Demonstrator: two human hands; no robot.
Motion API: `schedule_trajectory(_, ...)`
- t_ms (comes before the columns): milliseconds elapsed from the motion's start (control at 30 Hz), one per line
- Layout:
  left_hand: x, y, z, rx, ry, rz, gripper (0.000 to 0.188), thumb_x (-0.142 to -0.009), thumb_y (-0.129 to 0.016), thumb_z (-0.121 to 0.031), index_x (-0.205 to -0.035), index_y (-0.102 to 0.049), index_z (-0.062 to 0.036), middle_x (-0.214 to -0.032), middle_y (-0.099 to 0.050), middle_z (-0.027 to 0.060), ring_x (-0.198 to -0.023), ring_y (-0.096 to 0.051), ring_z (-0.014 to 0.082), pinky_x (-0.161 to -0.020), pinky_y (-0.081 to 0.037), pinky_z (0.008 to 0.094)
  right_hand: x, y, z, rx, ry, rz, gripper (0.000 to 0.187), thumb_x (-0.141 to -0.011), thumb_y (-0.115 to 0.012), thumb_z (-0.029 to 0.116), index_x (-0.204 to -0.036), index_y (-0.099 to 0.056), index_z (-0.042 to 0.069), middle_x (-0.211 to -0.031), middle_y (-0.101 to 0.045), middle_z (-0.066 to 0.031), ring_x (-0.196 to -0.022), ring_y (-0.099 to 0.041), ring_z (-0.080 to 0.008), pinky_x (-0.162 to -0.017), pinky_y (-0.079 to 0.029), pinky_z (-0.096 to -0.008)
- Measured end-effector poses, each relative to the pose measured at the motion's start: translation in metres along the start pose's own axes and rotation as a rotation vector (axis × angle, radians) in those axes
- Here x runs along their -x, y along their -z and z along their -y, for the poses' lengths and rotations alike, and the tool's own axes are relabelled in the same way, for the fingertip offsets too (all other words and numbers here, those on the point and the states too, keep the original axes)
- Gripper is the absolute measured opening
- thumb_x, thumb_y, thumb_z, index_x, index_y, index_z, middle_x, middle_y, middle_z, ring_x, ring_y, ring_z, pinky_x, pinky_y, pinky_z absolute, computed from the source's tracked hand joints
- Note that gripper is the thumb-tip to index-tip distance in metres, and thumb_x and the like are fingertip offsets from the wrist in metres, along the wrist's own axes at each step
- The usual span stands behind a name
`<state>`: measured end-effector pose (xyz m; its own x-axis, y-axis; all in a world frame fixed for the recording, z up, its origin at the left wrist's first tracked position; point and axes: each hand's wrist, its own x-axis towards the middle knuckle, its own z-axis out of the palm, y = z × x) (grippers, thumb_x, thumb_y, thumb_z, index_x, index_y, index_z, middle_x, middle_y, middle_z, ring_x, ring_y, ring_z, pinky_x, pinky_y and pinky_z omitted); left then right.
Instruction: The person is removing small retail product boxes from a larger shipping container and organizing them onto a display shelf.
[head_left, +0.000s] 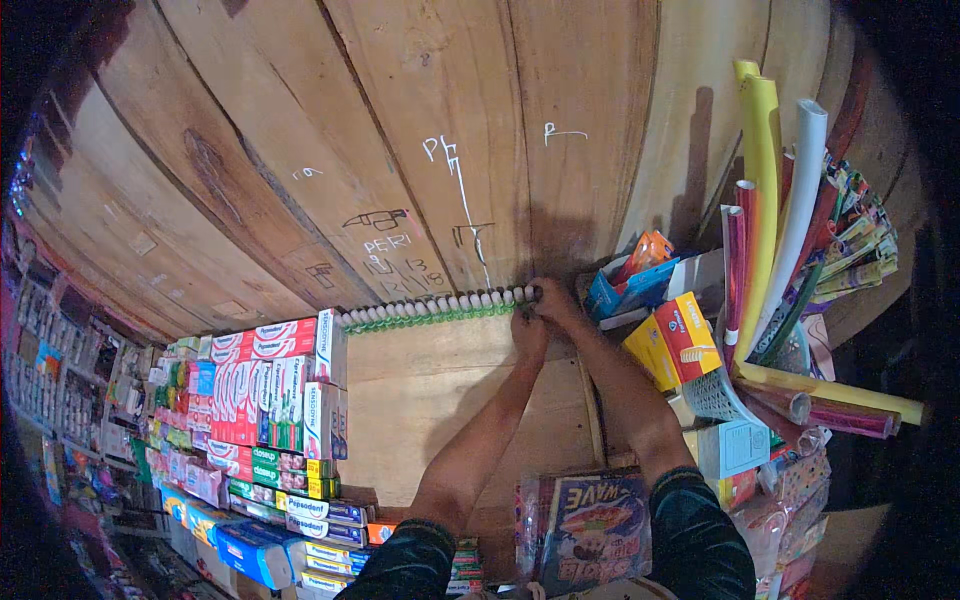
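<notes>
A long row of small green bottles with pale, rounded caps (430, 308) stands along the foot of the plank wall, on a bare wooden shelf top (440, 375). Both my hands meet at the right end of this row. My right hand (554, 299) is closed, its fingers around the cap of the endmost bottle. Just below and touching it, my left hand (529, 324) is closed too, close to that bottle's lower part. What the left fingers hold is hidden.
Stacked toothpaste boxes (262, 385) border the shelf on the left. At right are a yellow toothbrush box (672, 342), a blue packet (620, 290), a pale basket (715, 405) and upright yellow rolls (762, 200). A printed magazine-like pack (590, 525) lies near me. The plank wall (400, 120) bears scribbles.
</notes>
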<state>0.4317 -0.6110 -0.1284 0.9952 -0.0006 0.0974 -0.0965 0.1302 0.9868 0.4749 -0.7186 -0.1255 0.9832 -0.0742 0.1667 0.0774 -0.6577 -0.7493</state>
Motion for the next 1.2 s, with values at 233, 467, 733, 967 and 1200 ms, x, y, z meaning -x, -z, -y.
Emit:
schedule_trajectory(233,0.006,0.011,-0.008,-0.074,0.152,0.013,0.04,-0.085,-0.053,-0.019,-0.115,-0.055,0.0071,-0.103,-0.063,0.0219,-0.097,-0.059,0.0331,-0.087,-0.044,0.0394,0.015,0.008,0.013,0.016,0.012,-0.049,0.044,-0.061,-0.073,0.007,-0.103,-0.062,0.002,-0.096,-0.066,-0.0181,-0.092,-0.064,-0.0332,-0.083,-0.05,-0.0378)
schedule_trajectory(467,0.034,0.038,-0.018,-0.332,0.236,-0.128,0.046,-0.078,-0.06,-0.015,-0.118,-0.053,0.0058,-0.11,-0.062,0.0205,-0.104,-0.058,0.0331,-0.093,-0.044,0.0368,0.041,0.017,0.028,0.08,-0.011,-0.235,0.057,-0.06,-0.075,0.009,-0.115,-0.058,0.005,-0.106,-0.065,-0.0162,-0.1,-0.062,-0.0321,-0.087,-0.05,-0.0382)
schedule_trajectory(733,0.117,0.092,-0.117,0.135,0.265,0.014,0.032,-0.085,-0.058,-0.011,-0.114,-0.054,0.0001,-0.096,-0.063,0.0094,-0.084,-0.063,0.0184,-0.072,-0.049,0.0308,0.151,0.066,0.15,-0.173,-0.195,0.044,0.045,-0.073,-0.071,0.005,-0.115,-0.053,0.002,-0.087,-0.063,-0.0116,-0.081,-0.064,-0.0201,-0.067,-0.054,-0.0333)
schedule_trajectory(967,0.24,0.17,-0.209,0.171,0.21,0.081,0.021,-0.088,-0.058,-0.007,-0.109,-0.058,-0.0026,-0.09,-0.064,0.0071,-0.08,-0.064,0.0148,-0.066,-0.049,0.0272,0.282,0.079,0.247,-0.492,-0.154,0.258,0.035,-0.082,-0.066,0.006,-0.115,-0.054,0.002,-0.088,-0.062,-0.0085,-0.08,-0.063,-0.0172,-0.067,-0.056,-0.0308)
schedule_trajectory(1200,0.417,0.292,-0.241,0.189,0.103,-0.095,0.016,-0.092,-0.056,-0.008,-0.106,-0.059,-0.0005,-0.095,-0.066,0.0082,-0.079,-0.063,0.0142,-0.072,-0.05,0.0266,0.424,0.038,0.345,-0.607,0.061,0.558,0.033,-0.083,-0.062,-0.001,-0.116,-0.057,0.001,-0.092,-0.062,-0.006,-0.086,-0.063,-0.0146,-0.071,-0.055,-0.0298)
